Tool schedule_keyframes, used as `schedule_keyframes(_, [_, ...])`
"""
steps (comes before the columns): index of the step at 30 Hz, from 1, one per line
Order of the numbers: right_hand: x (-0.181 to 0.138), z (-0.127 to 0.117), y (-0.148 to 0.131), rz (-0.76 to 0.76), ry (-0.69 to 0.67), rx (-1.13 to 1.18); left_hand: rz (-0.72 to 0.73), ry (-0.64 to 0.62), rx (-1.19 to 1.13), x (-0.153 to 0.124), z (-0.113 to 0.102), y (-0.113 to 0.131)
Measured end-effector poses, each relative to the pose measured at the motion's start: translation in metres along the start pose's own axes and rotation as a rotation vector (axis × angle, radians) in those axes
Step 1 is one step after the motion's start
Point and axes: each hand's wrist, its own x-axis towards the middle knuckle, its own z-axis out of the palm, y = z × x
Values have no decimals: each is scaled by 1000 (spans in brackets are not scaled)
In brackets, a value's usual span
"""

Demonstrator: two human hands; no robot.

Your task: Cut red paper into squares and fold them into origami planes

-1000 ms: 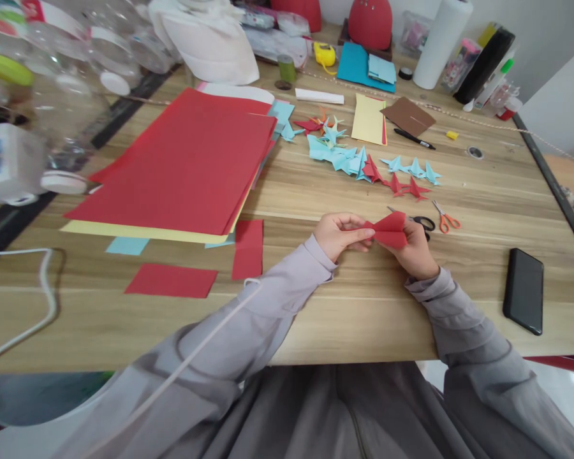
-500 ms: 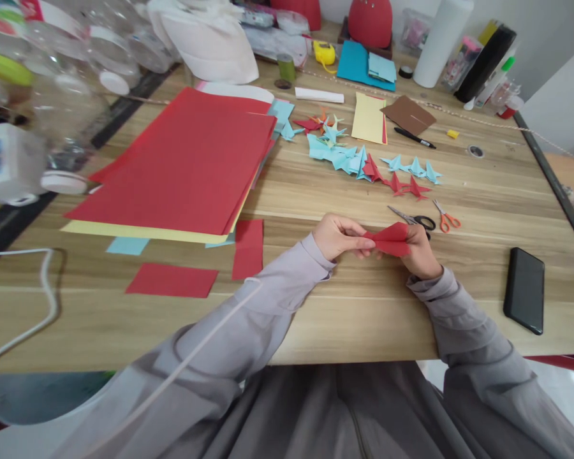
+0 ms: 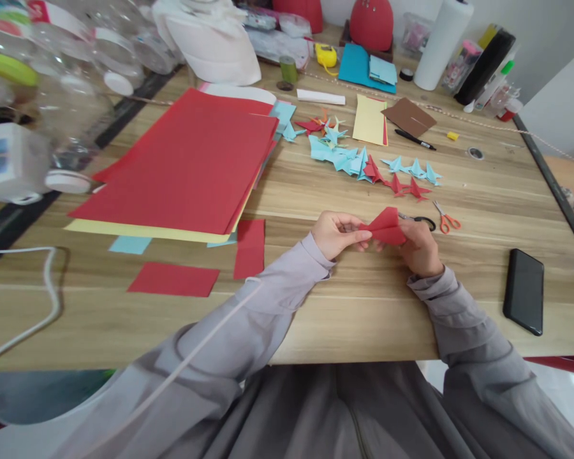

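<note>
Pinching one small folded red paper piece [image 3: 385,227] between both hands, just above the wooden table [image 3: 363,306] near its front edge: left hand [image 3: 337,234] clamping the paper's left tip with closed fingers, right hand [image 3: 418,245] gripping the right side from behind. Lying just beyond the right hand, two pairs of scissors: one black-handled pair [image 3: 421,220], partly hidden by the hand, and one orange-handled pair [image 3: 445,218]. Resting near the right edge, one flat black phone [image 3: 524,290]. Spreading farther back toward the table's middle, a loose cluster of small folded paper figures [image 3: 363,162], light blue and red, too tangled for a sure count. Sitting left of the hands, two small red paper rectangles [image 3: 249,247] and one light blue scrap [image 3: 129,244]. Covering the left half, one stack of large red paper sheets [image 3: 186,162] over yellow. Lying near the back edge, one black pen [image 3: 414,138] beside one brown card [image 3: 408,116].
</note>
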Motion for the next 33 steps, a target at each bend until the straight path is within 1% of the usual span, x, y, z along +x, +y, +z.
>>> schedule_keyframes(2, [0,2,-1,-9,79,18,22,52,0,0,2,0])
schedule_keyframes(3, [0,4,-2,-12,95,17,28,78,6,-1,3,0])
schedule_keyframes(5, [1,7,-4,-2,86,-24,30,110,28,-1,5,1])
schedule_keyframes(7, [1,10,-5,14,70,-84,27,117,47,-2,7,1])
schedule_keyframes(10, [2,10,-6,14,57,-143,20,95,60,-2,7,-1])
schedule_keyframes(16, [3,7,-5,-48,43,-250,36,66,111,-3,6,-4])
schedule_keyframes(20, [2,9,-5,-78,43,-257,63,43,144,-3,6,-4])
schedule_keyframes(26, [1,10,-4,-54,19,-253,88,-28,129,-4,6,-4])
schedule_keyframes(33, [0,14,-7,-91,20,-194,121,-48,135,-5,6,-5])
